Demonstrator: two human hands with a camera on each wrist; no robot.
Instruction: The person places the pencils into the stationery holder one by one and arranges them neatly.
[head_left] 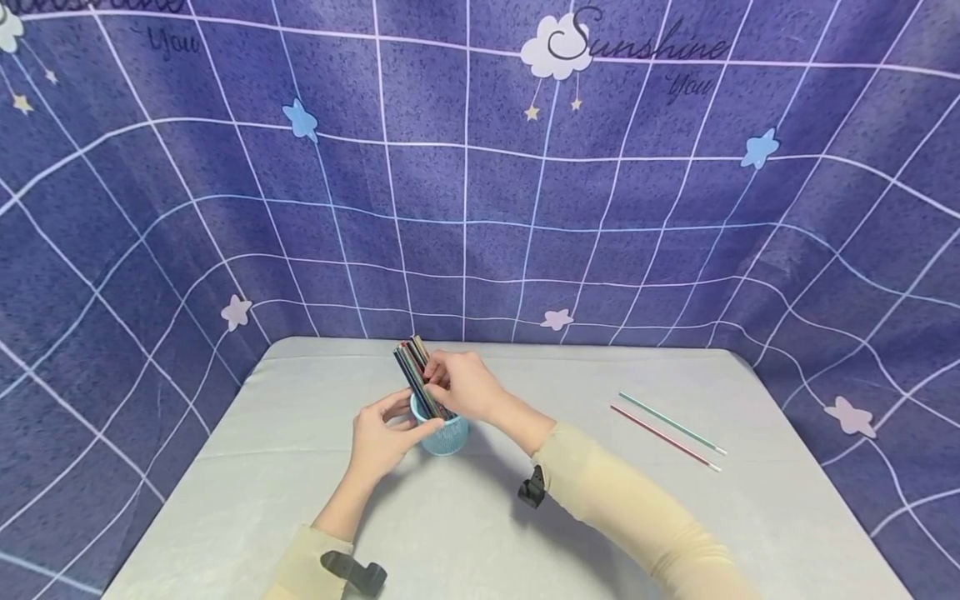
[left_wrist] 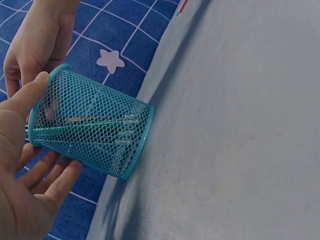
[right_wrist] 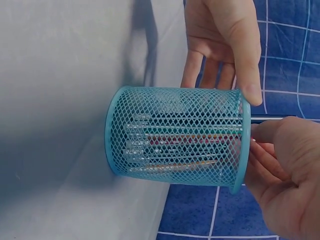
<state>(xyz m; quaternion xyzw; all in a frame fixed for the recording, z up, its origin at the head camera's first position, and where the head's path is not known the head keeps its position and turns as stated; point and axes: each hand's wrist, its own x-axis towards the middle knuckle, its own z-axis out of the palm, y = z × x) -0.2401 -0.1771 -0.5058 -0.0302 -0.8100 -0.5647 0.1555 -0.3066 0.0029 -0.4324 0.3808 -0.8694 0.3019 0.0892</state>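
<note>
a purple checked backdrop (head_left: 480, 183) with stars and clouds fills the upper two thirds of the head view and wraps down both sides. below it a grey table (head_left: 487, 533) takes the lower middle of the frame.

the right hand (head_left: 465, 385) sits just left of centre, above the cup, its fingers curled and pinching the bundle of pencils (head_left: 416, 379) near their upper part. in the right wrist view the fingertips (right_wrist: 262, 150) press together at the cup's rim, at the right edge of that frame. the left hand (head_left: 384, 437) lies just below and left of the right one, thumb on the cup's rim and fingers curved loosely along its side; the left wrist view shows the thumb (left_wrist: 25, 95) laid on the rim at the left of the frame, with the other fingers a little apart beneath the mesh.

the cup (head_left: 444, 433), teal wire mesh, stands on the table just left of centre between the two hands. the pencils stand in it, leaning to the upper left.

two pencils (head_left: 667, 433), one teal and one red, lie side by side on the table at the right of the frame, well apart from the cup.
</note>
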